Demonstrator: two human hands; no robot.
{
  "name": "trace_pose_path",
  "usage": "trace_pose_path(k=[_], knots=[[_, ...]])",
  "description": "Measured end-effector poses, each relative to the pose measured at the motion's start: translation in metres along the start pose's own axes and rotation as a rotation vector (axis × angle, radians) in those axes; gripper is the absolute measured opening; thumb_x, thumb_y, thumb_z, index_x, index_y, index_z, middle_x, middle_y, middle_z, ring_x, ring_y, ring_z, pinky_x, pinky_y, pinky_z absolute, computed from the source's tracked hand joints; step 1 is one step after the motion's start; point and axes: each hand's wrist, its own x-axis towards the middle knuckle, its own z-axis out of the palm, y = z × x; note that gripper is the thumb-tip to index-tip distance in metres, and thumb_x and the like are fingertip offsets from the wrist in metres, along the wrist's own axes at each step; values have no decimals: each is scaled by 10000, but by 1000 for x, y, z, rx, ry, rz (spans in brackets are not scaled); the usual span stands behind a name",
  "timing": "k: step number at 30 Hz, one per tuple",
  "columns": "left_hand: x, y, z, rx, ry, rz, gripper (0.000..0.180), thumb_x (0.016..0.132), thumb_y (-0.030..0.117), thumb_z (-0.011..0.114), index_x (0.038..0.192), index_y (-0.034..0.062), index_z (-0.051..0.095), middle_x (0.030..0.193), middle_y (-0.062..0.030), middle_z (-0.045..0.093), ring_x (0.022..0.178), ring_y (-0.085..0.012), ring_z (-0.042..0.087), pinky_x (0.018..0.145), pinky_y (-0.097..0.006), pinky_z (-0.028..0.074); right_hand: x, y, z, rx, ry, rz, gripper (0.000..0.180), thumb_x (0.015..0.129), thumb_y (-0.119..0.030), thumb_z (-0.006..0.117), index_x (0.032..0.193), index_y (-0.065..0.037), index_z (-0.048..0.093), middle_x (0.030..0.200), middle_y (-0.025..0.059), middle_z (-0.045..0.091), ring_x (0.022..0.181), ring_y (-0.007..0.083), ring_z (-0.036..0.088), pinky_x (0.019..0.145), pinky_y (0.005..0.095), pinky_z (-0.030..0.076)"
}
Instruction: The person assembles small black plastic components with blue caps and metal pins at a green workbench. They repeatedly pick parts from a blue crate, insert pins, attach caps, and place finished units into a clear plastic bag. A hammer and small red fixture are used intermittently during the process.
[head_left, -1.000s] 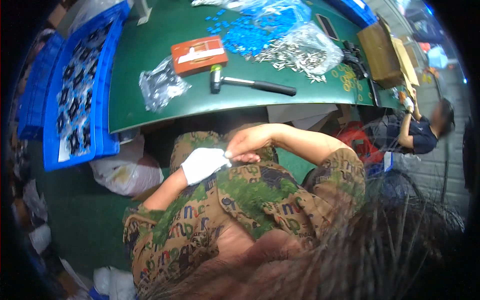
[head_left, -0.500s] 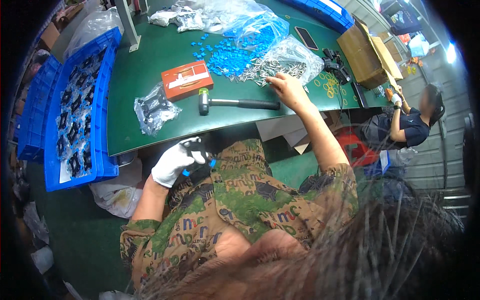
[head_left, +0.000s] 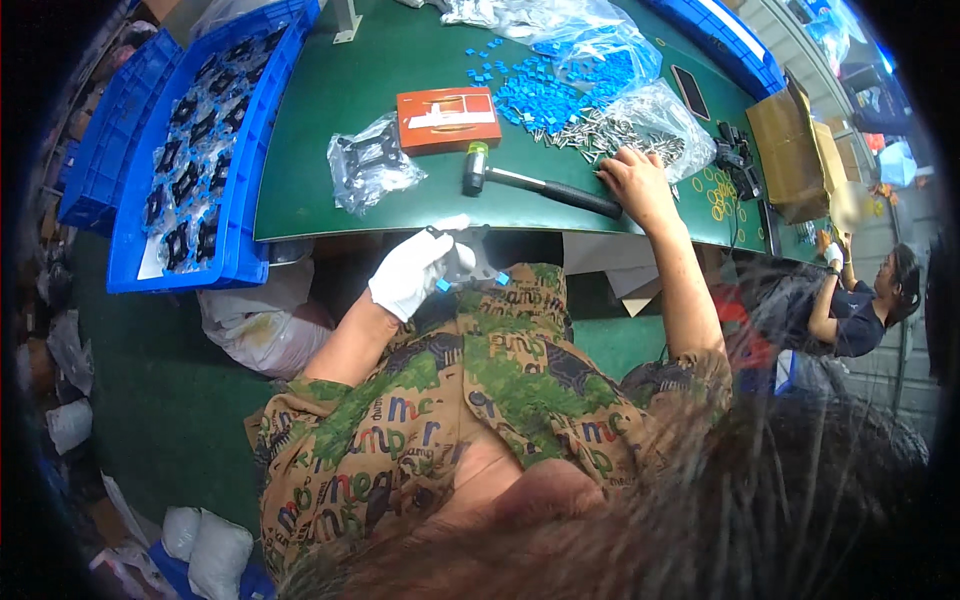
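Note:
My left hand [head_left: 408, 272], in a white glove, is closed on a dark flat bracket [head_left: 468, 262] with blue clips at its corners, held in front of the table's near edge. My bare right hand [head_left: 640, 188] is at the table's near side, beside the mallet's black handle. Its fingers are bent together at the near edge of a heap of small metal pins [head_left: 600, 135]; anything between the fingertips is too small to make out. The mallet [head_left: 545, 186] lies on the green table [head_left: 330, 95], its head to the left. Blue clips [head_left: 550, 90] are heaped behind the pins.
A red box [head_left: 448, 138] and a plastic-bagged black part [head_left: 372, 165] lie left of the mallet. A blue crate [head_left: 255, 170] of wrapped black parts stands leftmost. Rightward are yellow rings [head_left: 722, 195], a phone [head_left: 690, 92] and a cardboard box [head_left: 790, 150]. A co-worker [head_left: 865, 305] is at far right.
The view has shifted, so the table sits further right and higher. My right hand has drawn back from the pins toward me. The bracket in my left hand now shows more plainly.

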Motion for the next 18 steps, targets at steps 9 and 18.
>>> trace_pose_path(k=[9, 18], knots=[[6, -10, -3, 47, -10, -18, 469, 1041, 188, 530, 1463, -11, 480, 1028, -109, 690, 935, -180, 649, 836, -303, 495, 5, 3, -1, -89, -37, -37, 115, 910, -188, 670, 1001, -132, 711, 935, 49, 625, 969, 246, 637, 858, 415, 433], [0, -7, 24, 534, 37, 29, 327, 1063, 171, 538, 1322, -12, 615, 893, -6, 650, 832, -87, 577, 793, -257, 473, 4, -14, -4, 457, 98, 255, 147, 926, -168, 673, 1005, -46, 698, 899, 87, 671, 813, 235, 667, 736, 365, 504]])
